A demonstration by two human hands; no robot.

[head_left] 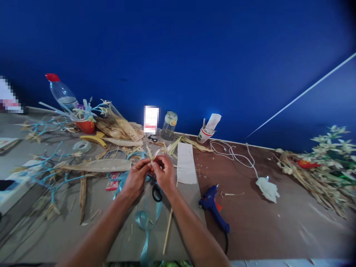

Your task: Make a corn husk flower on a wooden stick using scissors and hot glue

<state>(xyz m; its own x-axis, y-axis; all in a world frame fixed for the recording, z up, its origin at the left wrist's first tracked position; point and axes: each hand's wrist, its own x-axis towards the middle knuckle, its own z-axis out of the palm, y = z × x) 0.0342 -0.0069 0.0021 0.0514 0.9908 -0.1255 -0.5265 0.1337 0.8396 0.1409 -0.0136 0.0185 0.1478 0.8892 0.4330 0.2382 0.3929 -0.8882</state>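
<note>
Between the fingertips of both hands is a small pale flower of dried husk (151, 153), its pointed petals sticking up. My left hand (137, 178) pinches it from one side, and my right hand (164, 173) pinches it from the other, thumbs close together. The flower's base is hidden by the fingers. Below the hands lie scissors, with a black handle loop (157, 193) showing. Light blue ribbon (142, 220) curls on the table between my forearms. A thin stick (168, 233) lies beside my right forearm. Left of my hands rests a long dried husk (97, 165).
A blue glue gun (214, 209) lies at right, near a white paper strip (187, 163). Behind stand a glass jar (169, 126), a white cup (205, 135) and a red cup (85, 126). Blue-wrapped branches (52, 178) spread at left; a dried-flower bundle (319, 178) lies far right.
</note>
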